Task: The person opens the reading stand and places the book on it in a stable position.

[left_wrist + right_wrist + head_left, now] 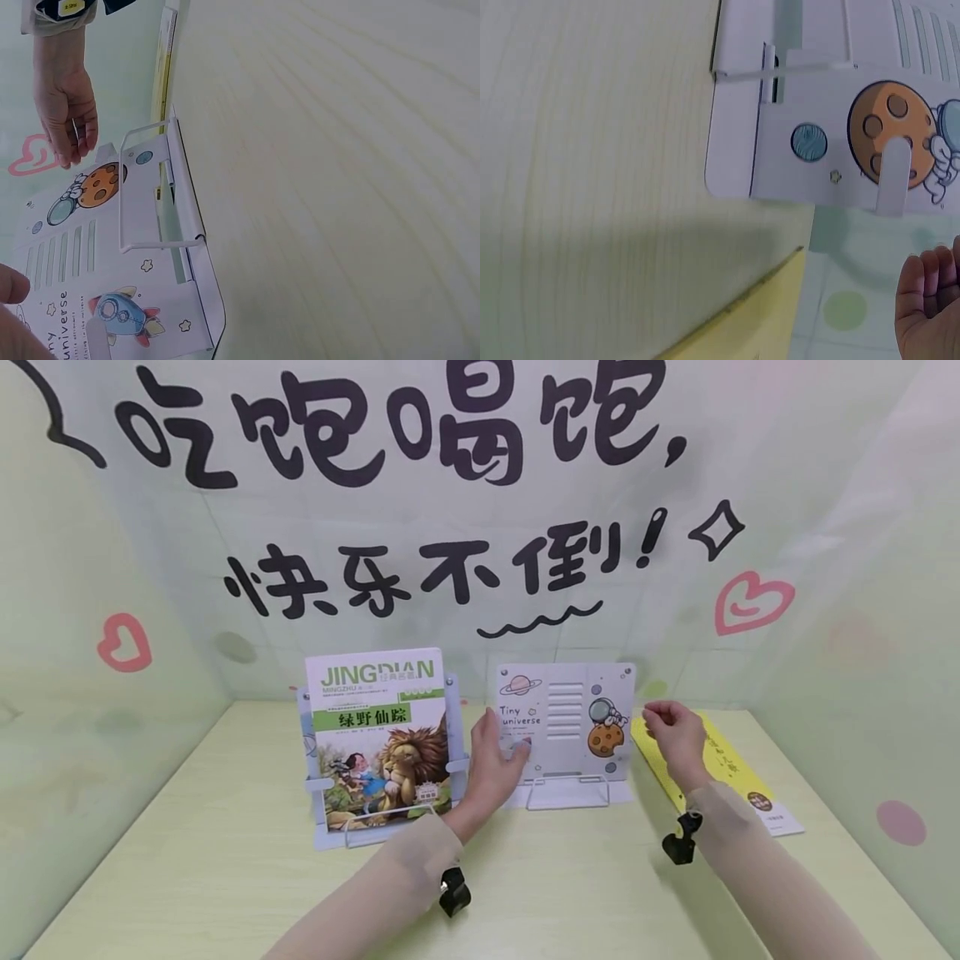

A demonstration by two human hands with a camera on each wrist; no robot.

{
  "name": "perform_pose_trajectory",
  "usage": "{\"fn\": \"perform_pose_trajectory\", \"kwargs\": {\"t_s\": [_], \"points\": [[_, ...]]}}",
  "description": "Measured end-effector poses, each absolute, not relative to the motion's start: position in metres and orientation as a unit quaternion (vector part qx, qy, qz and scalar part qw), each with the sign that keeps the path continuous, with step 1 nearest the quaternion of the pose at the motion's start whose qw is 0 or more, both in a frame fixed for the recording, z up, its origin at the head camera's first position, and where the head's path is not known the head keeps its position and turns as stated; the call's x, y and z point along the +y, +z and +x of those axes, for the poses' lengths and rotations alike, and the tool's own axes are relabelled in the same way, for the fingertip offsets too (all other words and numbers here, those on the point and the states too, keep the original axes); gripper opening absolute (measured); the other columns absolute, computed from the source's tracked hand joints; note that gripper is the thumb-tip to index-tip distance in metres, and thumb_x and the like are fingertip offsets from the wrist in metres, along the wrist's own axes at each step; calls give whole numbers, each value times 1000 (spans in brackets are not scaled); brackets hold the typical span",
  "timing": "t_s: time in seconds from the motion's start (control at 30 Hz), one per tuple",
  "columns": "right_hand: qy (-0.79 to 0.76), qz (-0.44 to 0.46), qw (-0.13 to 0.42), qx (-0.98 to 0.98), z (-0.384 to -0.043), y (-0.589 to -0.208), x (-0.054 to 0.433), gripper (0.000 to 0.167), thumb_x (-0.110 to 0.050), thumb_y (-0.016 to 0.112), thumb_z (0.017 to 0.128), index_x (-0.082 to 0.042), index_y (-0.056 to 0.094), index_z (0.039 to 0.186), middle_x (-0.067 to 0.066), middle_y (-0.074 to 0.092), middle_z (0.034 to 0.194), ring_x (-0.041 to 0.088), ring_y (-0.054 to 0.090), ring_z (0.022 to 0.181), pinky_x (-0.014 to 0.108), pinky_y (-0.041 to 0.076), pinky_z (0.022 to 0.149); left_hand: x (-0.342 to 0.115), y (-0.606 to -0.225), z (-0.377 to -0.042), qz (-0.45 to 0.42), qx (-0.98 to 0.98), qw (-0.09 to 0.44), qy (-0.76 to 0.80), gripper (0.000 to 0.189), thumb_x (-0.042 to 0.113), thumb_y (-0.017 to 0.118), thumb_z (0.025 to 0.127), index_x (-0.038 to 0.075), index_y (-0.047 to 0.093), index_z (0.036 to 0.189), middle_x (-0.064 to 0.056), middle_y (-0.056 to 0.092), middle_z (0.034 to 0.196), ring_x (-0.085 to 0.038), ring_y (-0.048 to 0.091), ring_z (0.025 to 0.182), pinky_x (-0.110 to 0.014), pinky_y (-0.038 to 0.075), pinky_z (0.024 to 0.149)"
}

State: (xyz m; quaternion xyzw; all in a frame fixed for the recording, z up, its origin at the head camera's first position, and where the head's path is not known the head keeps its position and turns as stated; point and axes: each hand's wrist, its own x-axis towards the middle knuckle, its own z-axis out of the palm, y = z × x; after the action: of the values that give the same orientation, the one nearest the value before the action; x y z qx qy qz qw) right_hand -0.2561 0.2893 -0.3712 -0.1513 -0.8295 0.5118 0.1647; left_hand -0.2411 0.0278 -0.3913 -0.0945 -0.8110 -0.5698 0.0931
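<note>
A white book stand (573, 760) with planets, an astronaut and "Tiny universe" printed on it stands upright on the table, its wire page holder at the bottom front. At its left edge is my left hand (491, 768), thumb in front of the panel and fingers by the side; whether it touches the panel is unclear. Just right of the stand, my right hand (678, 739) hangs in the air, fingers loosely bent and nothing visible in them. A white side clip (894, 176) lies over the orange planet print. Another clip (97, 341) shows near the rocket print.
To the left, a second stand (322, 839) holds a storybook (382, 760) with a lion on its cover. A yellow book (723, 756) lies flat on the table (570, 885) behind my right hand. Printed cloth walls (390, 643) enclose the back and sides.
</note>
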Motion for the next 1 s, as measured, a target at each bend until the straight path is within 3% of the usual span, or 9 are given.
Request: {"fn": "perform_pose_trajectory", "kwargs": {"t_s": [0.2, 0.3, 0.43, 0.6, 0.77, 1.0], "points": [[446, -157, 180, -863, -236, -375, 337, 32, -18, 52, 96, 5, 58, 117, 19, 63, 102, -8, 53, 65, 13, 49, 61, 36, -383, -234, -155, -763, 193, -597, 68, 4, 60, 86, -5, 26, 144, -21, 29, 146, -36, 42, 125, -46, 32, 108], [391, -173, 178, -886, -224, -382, 364, 32, -18, 52, 96, 6, 59, 116, 22, 62, 102, -4, 51, 65, 15, 45, 57, 45, -377, -227, -193, -746, 199, -606, 62, 2, 58, 86, -4, 31, 142, -19, 34, 144, -33, 41, 127, -44, 32, 108], [340, -197, 152, -907, -209, -393, 394, 31, -16, 50, 96, 7, 58, 115, 24, 61, 105, 11, 51, 75, 22, 41, 62, 63, -373, -216, -211, -716, 127, -653, 56, 3, 57, 89, -2, 36, 141, -17, 40, 141, -28, 38, 131, -37, 31, 110], [329, -224, 107, -911, -195, -401, 415, 31, -12, 50, 95, 12, 55, 116, 29, 58, 107, 30, 52, 89, 34, 39, 70, 90, -381, -200, -165, -681, -8, -713, 48, 3, 57, 89, 0, 45, 135, -15, 51, 132, -27, 49, 124, -29, 39, 104], [318, -239, 87, -913, -191, -404, 423, 30, -8, 50, 94, 13, 54, 115, 31, 57, 107, 35, 50, 91, 40, 41, 74, 114, -392, -191, -113, -669, -100, -728, 43, 3, 58, 89, -5, 49, 130, -18, 58, 125, -24, 57, 113, -27, 48, 94], [293, -230, 75, -925, -186, -406, 430, 30, -5, 51, 92, 16, 53, 113, 33, 56, 106, 39, 50, 91, 48, 41, 78, 143, -404, -193, -30, -629, -191, -753, 44, -1, 57, 86, -12, 48, 128, -22, 58, 123, -20, 58, 109, -32, 48, 94]]}}
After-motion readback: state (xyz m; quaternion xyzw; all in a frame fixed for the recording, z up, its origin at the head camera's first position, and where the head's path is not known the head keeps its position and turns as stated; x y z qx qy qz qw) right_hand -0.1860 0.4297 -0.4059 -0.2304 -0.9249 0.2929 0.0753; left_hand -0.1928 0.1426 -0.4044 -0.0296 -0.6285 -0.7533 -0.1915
